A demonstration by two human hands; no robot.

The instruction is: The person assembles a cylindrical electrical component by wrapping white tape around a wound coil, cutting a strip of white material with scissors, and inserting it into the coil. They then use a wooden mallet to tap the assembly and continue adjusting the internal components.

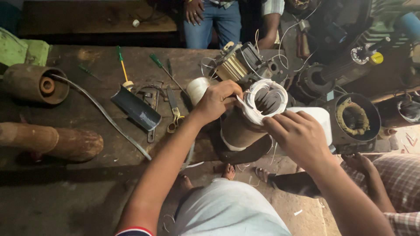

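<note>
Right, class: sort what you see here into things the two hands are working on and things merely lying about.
In hand:
left hand
right hand
brown cylindrical motor stator with white wire windings
white thread spool

Lying about:
green-handled screwdrivers
dark curved pipe piece
scissors with yellow handles
rusty brown cylinders
white plastic jug

1. Green-handled screwdrivers (161, 65), upper centre of frame, lying on workbench (87, 126).
2. Dark pipe section (136, 108) left of centre; scissors (174, 114) beside it.
3. Rusted cylinders (35, 83), far left.
4. Open motor housing (355, 117), right.
</note>
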